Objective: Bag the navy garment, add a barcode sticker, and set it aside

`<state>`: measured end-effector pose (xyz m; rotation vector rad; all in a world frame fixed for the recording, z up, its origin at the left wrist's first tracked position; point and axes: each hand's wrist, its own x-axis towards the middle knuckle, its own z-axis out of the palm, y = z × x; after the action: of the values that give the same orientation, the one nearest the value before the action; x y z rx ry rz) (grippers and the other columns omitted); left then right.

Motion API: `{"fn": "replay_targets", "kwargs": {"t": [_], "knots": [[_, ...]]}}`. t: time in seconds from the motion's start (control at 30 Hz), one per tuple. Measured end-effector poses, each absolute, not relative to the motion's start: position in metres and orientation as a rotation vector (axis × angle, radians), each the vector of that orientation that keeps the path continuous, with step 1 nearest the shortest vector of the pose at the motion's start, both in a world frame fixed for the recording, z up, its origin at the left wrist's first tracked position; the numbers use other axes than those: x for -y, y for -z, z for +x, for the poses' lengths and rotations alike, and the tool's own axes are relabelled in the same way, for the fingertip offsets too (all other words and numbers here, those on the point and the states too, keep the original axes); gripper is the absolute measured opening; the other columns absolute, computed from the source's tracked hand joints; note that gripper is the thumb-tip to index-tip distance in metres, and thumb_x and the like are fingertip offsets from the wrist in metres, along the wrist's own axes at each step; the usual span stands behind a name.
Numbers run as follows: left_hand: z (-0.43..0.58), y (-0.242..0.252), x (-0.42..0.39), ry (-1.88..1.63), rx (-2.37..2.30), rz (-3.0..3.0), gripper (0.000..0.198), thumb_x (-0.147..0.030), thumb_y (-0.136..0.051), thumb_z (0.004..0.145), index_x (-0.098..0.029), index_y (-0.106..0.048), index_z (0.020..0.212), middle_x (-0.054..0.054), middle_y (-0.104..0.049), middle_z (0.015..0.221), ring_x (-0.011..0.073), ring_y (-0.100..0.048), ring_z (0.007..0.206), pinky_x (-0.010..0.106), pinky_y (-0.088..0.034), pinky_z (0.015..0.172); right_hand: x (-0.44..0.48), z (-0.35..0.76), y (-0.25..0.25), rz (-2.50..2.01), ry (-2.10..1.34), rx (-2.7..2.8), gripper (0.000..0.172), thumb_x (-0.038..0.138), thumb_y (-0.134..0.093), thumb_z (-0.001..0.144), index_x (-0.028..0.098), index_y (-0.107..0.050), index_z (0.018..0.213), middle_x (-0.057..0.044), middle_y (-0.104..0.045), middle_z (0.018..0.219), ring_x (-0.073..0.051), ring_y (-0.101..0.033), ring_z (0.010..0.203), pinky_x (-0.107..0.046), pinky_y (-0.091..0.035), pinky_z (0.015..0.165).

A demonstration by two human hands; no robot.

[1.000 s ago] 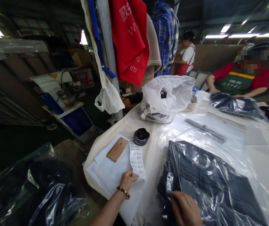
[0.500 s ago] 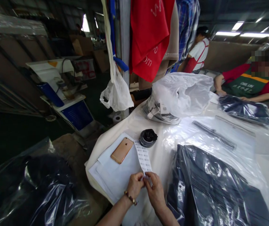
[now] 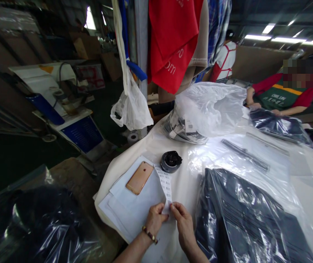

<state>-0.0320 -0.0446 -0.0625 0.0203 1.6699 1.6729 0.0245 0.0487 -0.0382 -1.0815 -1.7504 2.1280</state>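
A strip of white barcode labels [image 3: 166, 188] runs from beside a dark round dish [image 3: 169, 167] with black material in it down to my hands. My left hand [image 3: 155, 220], with a beaded bracelet at the wrist, pinches the near end of the strip. At the strip's right edge, my right hand [image 3: 183, 221] has thumb and forefinger pressed together; whatever is between them is too small to make out. Under the strip lie white paper sheets [image 3: 130, 212], with a gold phone [image 3: 140, 178] on them. Right of my hands is a dark folded garment [image 3: 255, 215] in clear plastic.
The cloth-covered table [image 3: 112, 171] also carries a white plastic bag [image 3: 211, 109] and clear flat bags [image 3: 244, 155]. A co-worker [image 3: 285, 91] handles another bagged garment [image 3: 281, 126] at the far right. Dark bagged goods [image 3: 41, 219] lie at lower left.
My hands have moved slightly apart, so the strip's near end shows between them. My right hand has shifted a little right and down. The whole view has turned slightly.
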Motion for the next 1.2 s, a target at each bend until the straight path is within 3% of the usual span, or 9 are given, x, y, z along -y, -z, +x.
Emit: {"fn": "replay_targets", "kwargs": {"t": [0.27,0.47,0.53,0.63,0.7,0.77,0.9,1.03,1.2], "knots": [[-0.032,0.065,0.049,-1.690,-1.626,-0.027,0.014,-0.019,-0.051,0.049,-0.017,-0.055,0.062,-0.004,-0.054,0.058,0.0133,-0.047,0.062,0.024,-0.037,0.061,-0.048,0.029,0.046,-1.181,-2.319,1.417,0.037,0.048,-0.071,0.060,0.018,-0.061,0.077,0.002,-0.061,0.068,-0.014,-0.056,0.064,-0.024,-0.045,0.061],[-0.033,0.061,0.053,-1.665,-1.622,-0.008,0.022,-0.021,-0.052,0.049,-0.018,-0.057,0.071,-0.002,-0.060,0.065,0.0169,-0.054,0.068,0.027,-0.041,0.066,-0.048,0.031,0.044,-1.215,-2.322,1.250,0.040,0.051,-0.069,0.061,0.019,-0.056,0.082,-0.001,-0.065,0.078,-0.020,-0.064,0.077,-0.032,-0.049,0.075],[-0.033,0.055,0.059,-1.619,-1.728,-0.021,0.032,-0.025,-0.055,0.051,-0.017,-0.058,0.082,0.000,-0.061,0.068,0.0197,-0.056,0.072,0.030,-0.043,0.069,-0.052,0.035,0.036,-1.121,-2.058,1.543,0.033,0.049,-0.063,0.070,0.019,-0.058,0.082,-0.003,-0.066,0.080,-0.020,-0.063,0.080,-0.033,-0.049,0.076],[-0.034,0.033,0.069,-1.559,-2.168,-0.010,0.050,-0.034,-0.062,0.054,-0.017,-0.054,0.100,0.007,-0.062,0.088,0.0247,-0.055,0.089,0.035,-0.042,0.079,-0.066,0.045,0.017,-0.663,-1.253,2.105,0.016,0.034,-0.056,0.080,0.022,-0.061,0.088,-0.005,-0.067,0.090,-0.020,-0.062,0.087,-0.036,-0.045,0.082],[-0.034,0.011,0.071,-1.554,-2.362,0.079,0.044,-0.039,-0.061,0.058,-0.018,-0.056,0.096,0.008,-0.060,0.094,0.0250,-0.053,0.093,0.037,-0.040,0.082,-0.077,0.055,0.003,-0.305,-0.705,2.273,0.013,0.023,-0.058,0.079,0.024,-0.061,0.092,-0.004,-0.067,0.093,-0.019,-0.061,0.090,-0.039,-0.039,0.090],[-0.034,-0.012,0.066,-1.542,-2.244,0.124,0.029,-0.044,-0.055,0.063,-0.019,-0.058,0.078,0.005,-0.060,0.076,0.0214,-0.054,0.077,0.034,-0.041,0.072,-0.087,0.066,-0.008,-0.082,-0.365,2.344,0.018,0.019,-0.060,0.078,0.025,-0.060,0.094,-0.002,-0.068,0.092,-0.019,-0.061,0.090,-0.040,-0.034,0.096],[-0.026,-0.043,0.040,-1.522,-1.649,-0.115,0.035,-0.052,-0.054,0.059,-0.017,-0.053,0.059,-0.001,-0.049,0.053,0.0114,-0.044,0.051,0.024,-0.031,0.049,-0.094,0.088,-0.016,0.005,-0.136,2.428,0.022,0.019,-0.054,0.081,0.027,-0.057,0.101,-0.002,-0.068,0.093,-0.020,-0.061,0.094,-0.044,-0.028,0.101],[-0.010,-0.051,0.017,-1.515,-1.427,-0.237,0.039,-0.052,-0.063,0.048,-0.016,-0.052,0.058,-0.001,-0.050,0.052,0.0097,-0.044,0.049,0.021,-0.025,0.044,-0.097,0.105,-0.016,0.014,-0.057,2.462,0.027,0.014,-0.048,0.083,0.025,-0.057,0.105,-0.003,-0.068,0.096,-0.020,-0.058,0.100,-0.045,-0.024,0.104],[0.010,-0.048,0.002,-1.492,-1.422,-0.248,0.036,-0.049,-0.063,0.047,-0.017,-0.052,0.059,-0.002,-0.051,0.054,0.0096,-0.044,0.050,0.021,-0.027,0.046,-0.106,0.121,-0.024,0.019,-0.053,2.448,0.024,0.012,-0.044,0.084,0.019,-0.059,0.101,-0.005,-0.068,0.093,-0.020,-0.057,0.100,-0.044,-0.020,0.106]]}}
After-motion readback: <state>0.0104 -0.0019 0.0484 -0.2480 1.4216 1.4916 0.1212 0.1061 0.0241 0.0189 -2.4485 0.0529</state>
